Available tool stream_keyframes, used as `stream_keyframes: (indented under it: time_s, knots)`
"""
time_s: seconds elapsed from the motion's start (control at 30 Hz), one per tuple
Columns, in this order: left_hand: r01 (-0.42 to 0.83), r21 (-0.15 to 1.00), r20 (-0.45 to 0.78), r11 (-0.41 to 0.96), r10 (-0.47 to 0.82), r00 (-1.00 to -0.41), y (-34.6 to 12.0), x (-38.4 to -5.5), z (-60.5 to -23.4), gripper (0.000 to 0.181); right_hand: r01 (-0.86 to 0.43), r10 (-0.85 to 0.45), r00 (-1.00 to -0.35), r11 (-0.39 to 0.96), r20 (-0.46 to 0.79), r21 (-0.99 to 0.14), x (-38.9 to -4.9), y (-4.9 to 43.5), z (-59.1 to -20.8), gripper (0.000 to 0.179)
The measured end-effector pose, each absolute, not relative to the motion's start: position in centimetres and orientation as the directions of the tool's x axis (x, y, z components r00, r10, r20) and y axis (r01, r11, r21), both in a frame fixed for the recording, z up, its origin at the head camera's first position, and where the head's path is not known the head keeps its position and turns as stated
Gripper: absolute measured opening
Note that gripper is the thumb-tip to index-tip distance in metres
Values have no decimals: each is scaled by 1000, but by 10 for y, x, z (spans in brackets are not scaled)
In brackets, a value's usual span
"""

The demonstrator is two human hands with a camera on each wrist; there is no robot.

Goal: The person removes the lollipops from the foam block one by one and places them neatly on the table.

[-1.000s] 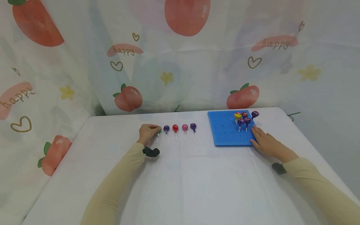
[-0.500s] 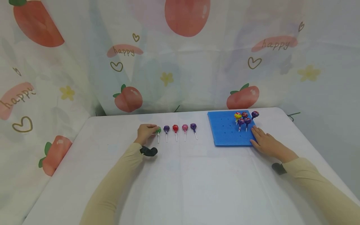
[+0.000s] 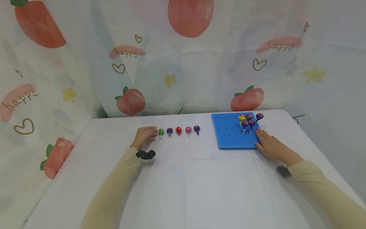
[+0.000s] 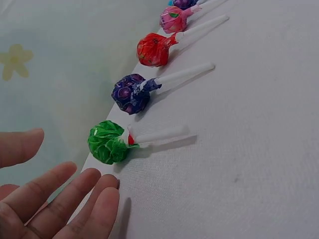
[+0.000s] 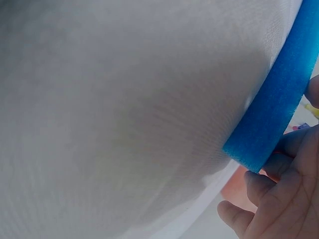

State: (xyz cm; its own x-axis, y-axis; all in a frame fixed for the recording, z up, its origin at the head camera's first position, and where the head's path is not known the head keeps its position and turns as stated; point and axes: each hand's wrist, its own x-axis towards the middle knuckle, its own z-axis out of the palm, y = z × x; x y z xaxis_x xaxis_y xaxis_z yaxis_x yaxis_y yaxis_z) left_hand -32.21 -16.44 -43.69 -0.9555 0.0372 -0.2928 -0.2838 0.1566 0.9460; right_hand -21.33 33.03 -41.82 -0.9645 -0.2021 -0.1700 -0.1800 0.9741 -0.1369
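Left hand (image 3: 146, 137) drawn back from round green-wrapped lollipop (image 3: 161, 132), relaxed, empty, right hand (image 3: 271, 145) outstretched, merely touching square blue foam board (image 3: 227, 138).

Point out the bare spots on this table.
Free: white tablecloth in front of the lollipop row and blue foam board; also between them. Crowded: the board's far right corner, where five lollipops stand near the right hand.

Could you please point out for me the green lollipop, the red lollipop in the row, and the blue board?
Green lollipop (image 4: 107, 143): left wrist view, on its wrapped head.
Red lollipop (image 3: 178, 129): head view, on its wrapped head.
Blue board (image 3: 233, 140): head view, on bare top surface.
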Motion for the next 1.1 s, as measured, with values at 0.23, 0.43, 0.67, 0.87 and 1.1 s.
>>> stream_keyframes:
  time_s: [0.23,0.43,0.67,0.87,1.1]
  knots:
    - [-261,954,-278,145,112,-954,-170,-318,-426,45,-177,-198,-966,975,-164,-136,-214,332,-420,70]
    - [-121,979,-154,165,207,-966,-158,-315,-409,48,-171,-194,-967,975,-166,-140,-213,332,-420,70]
    - [-2,991,-42,135,300,-953,-125,-314,-394,45,-177,-198,-967,975,-162,-133,-212,332,-419,70]
    - [81,992,39,95,377,-926,-90,-315,-386,41,-181,-202,-967,974,-157,-139,-212,331,-418,70]
    - [86,996,71,13,430,-900,-43,-319,-382,39,-180,-203,-966,972,-159,-149,-213,330,-419,70]
